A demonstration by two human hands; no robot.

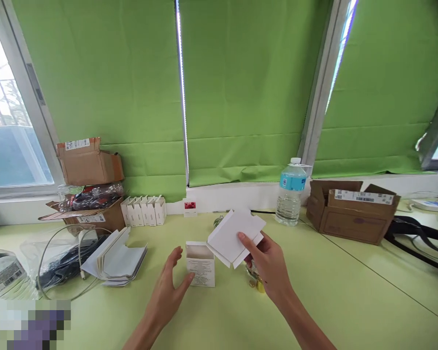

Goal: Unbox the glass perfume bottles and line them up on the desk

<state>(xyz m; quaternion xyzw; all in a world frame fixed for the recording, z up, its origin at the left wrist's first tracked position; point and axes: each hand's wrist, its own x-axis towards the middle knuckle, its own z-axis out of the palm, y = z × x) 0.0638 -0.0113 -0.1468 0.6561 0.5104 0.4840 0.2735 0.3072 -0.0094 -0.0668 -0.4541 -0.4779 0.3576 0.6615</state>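
In my right hand (268,265) is a folded white card insert (237,236) with flaps, pinched between thumb and fingers above the table. A small white box (201,272) stands upright on the table with its top open and printed text on its front. My left hand (171,282) is beside that box on its left, fingers spread, the thumb tip at its front left edge; whether it touches I cannot tell. Partly hidden behind my right hand, a small shiny item with a yellow part (260,286) lies on the table.
A stack of folded white cards (120,262) lies left, near a bagged black cable (63,265). Several small white boxes (144,210) stand in a row behind. A water bottle (290,194) and open cardboard box (354,218) are at back right; more cardboard boxes (83,165) are stacked left.
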